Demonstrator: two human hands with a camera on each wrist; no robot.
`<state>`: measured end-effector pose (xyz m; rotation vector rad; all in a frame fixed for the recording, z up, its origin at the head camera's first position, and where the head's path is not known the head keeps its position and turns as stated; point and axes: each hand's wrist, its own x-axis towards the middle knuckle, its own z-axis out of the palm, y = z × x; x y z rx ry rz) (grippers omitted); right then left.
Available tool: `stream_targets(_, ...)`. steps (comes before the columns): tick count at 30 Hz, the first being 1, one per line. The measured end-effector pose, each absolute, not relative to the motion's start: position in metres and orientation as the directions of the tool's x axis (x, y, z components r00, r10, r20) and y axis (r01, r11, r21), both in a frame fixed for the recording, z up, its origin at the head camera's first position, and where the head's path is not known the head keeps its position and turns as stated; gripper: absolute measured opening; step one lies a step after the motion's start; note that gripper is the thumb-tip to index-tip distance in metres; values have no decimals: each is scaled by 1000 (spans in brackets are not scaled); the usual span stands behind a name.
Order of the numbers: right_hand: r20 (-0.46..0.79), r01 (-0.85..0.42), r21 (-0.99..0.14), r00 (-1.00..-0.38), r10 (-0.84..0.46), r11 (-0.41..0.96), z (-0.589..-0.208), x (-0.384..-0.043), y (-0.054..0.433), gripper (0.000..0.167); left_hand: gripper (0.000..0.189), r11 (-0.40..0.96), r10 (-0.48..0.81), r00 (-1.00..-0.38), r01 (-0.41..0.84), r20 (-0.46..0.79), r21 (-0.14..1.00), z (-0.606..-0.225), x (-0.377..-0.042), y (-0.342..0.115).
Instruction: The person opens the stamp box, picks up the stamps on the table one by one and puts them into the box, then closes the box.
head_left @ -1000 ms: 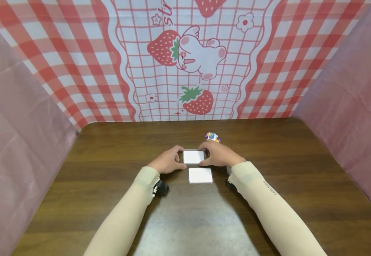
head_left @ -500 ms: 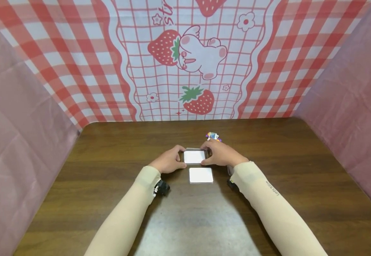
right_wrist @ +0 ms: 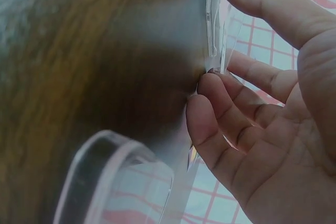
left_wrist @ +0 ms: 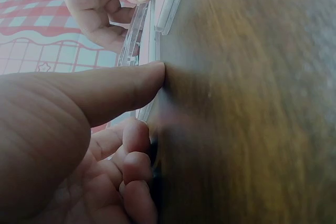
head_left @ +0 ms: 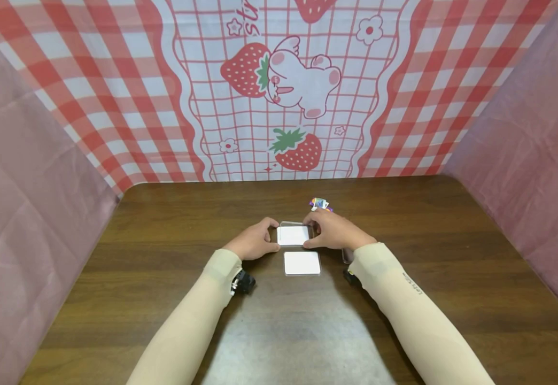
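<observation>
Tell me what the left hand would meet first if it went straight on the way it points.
The left hand would meet the white-faced clear case it seems to be gripping; past that, likely the right hand. Exact contact is hard to judge.

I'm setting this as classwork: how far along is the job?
Seemingly done: the nearer box lies flat, its white face up, untouched. In hand: the left hand and right hand grip opposite ends of the farther box, whose clear cover looks crooked. Perhaps left: seating or removing that cover; which is unclear.
</observation>
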<state>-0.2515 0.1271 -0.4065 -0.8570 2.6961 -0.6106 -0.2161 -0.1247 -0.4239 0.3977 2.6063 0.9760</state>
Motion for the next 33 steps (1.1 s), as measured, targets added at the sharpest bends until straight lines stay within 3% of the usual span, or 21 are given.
stream_targets(33,-92,-489,-477,-799,-594,730,-409,-251,145,53,57,733,362,-910,142,-205,665,-421,-213,-123)
